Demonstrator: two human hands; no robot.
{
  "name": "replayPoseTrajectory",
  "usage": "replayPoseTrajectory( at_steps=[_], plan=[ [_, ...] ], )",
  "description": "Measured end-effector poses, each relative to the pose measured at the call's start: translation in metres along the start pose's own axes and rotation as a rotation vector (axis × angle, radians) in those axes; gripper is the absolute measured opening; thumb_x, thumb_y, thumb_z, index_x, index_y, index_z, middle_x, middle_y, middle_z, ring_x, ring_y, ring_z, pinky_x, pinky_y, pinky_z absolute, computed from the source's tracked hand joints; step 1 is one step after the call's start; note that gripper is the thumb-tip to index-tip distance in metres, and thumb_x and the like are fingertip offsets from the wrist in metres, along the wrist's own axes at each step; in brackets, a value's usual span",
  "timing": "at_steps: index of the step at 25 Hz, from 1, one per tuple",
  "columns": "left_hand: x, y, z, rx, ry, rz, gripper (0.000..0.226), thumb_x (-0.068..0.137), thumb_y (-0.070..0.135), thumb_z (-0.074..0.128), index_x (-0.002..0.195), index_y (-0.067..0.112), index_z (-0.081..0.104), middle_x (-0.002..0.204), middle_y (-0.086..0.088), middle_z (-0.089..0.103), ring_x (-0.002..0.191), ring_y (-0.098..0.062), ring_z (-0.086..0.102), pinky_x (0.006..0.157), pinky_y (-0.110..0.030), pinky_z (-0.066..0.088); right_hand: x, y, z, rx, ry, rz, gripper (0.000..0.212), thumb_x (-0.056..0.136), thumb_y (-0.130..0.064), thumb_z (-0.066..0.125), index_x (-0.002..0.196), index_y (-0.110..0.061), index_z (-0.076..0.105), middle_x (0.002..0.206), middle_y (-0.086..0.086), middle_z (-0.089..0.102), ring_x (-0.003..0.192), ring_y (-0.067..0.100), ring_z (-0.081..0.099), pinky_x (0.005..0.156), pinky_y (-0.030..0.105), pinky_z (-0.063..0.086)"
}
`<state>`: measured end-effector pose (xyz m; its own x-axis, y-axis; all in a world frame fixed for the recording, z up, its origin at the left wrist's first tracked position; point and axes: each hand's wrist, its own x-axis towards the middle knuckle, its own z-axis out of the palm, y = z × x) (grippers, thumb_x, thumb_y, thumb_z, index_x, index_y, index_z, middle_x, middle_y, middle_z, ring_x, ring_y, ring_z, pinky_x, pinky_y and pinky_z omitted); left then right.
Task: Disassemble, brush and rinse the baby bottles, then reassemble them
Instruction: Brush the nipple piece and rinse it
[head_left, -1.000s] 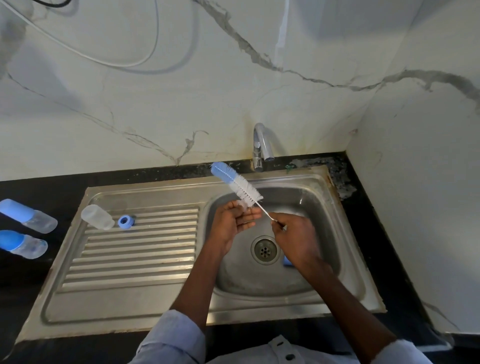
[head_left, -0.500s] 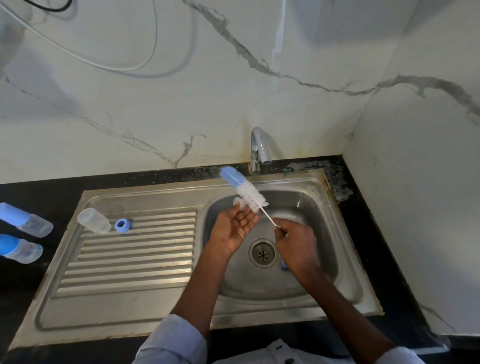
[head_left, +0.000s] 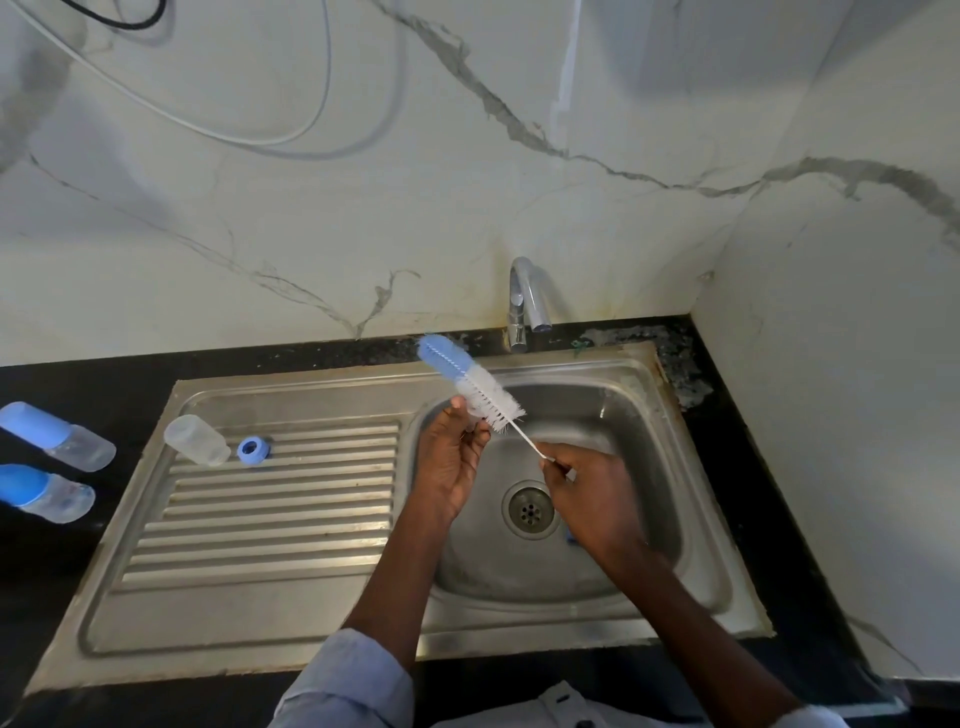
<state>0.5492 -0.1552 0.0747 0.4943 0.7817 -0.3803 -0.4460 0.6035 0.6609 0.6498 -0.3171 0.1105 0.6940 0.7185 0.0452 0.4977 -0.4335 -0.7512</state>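
Over the sink basin (head_left: 639, 415), the right hand (head_left: 597, 499) pinches the bottle brush (head_left: 470, 384) by its wire handle; the left hand (head_left: 452, 462), fingers loosely curled, touches its white bristles.

We see the sink basin (head_left: 639, 415) on the right and its draining board (head_left: 270, 519) on the left, set in the surface (head_left: 104, 379). An open bottle (head_left: 196, 439) and a ring (head_left: 253, 449) lie side by side on the board's far end. Two capped bottles (head_left: 57, 436) (head_left: 44, 493) lie left on the surface. The tap (head_left: 527, 304) stands behind the basin.
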Motion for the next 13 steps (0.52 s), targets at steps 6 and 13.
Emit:
replayPoseTrajectory(
  at_steps=[6, 13],
  plan=[
    [0.001, 0.001, -0.006, -0.144, 0.069, -0.01, 0.018, 0.099, 0.0, 0.059, 0.115, -0.003, 0.068, 0.106, -0.019, 0.076, 0.09, -0.022, 0.076, 0.073, -0.027, 0.064, -0.004, -0.002, 0.0, -0.074, 0.049, -0.185, 0.03, 0.092, -0.013, 0.071, 0.116, -0.029, 0.079, 0.083, -0.004, 0.075, 0.069, 0.021, 0.07, 0.067, 0.035, 0.059],
    [-0.001, 0.002, 0.005, -0.155, 0.101, -0.025, 0.013, 0.1, 0.001, 0.059, 0.106, -0.001, 0.07, 0.102, -0.017, 0.077, 0.086, -0.019, 0.077, 0.068, -0.024, 0.063, -0.004, 0.005, 0.0, -0.066, 0.11, -0.193, 0.029, 0.09, -0.01, 0.075, 0.113, -0.025, 0.08, 0.086, -0.002, 0.078, 0.072, 0.018, 0.07, 0.07, 0.028, 0.056]
  ],
)
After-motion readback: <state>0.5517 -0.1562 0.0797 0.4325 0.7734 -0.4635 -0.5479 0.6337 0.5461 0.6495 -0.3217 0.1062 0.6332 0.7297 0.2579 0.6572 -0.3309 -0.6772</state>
